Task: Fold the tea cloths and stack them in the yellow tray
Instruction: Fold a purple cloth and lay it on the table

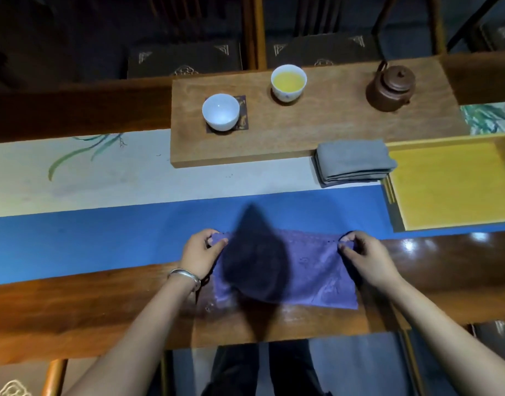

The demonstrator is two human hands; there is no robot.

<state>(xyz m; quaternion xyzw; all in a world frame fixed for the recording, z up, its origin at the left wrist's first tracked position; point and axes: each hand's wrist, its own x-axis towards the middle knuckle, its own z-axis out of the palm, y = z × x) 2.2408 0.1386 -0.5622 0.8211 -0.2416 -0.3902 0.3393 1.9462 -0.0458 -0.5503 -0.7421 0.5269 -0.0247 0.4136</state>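
With the purple tea cloth point(317, 270) flat on the table point(102, 310) and the fingers of the left hand point(201, 252) and right hand point(365, 254) pinched on its far corners, draw both corners evenly toward the near edge.

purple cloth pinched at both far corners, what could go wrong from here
1. The purple cloth lies half on the blue runner and half on glossy wood; with the left hand and right hand pinching only its far corners, the near edge may slide and fold crooked.
2. The grey folded cloths sit beside the yellow tray, overlapping its rim, and could tip when moved.
3. The full cup could spill if bumped.
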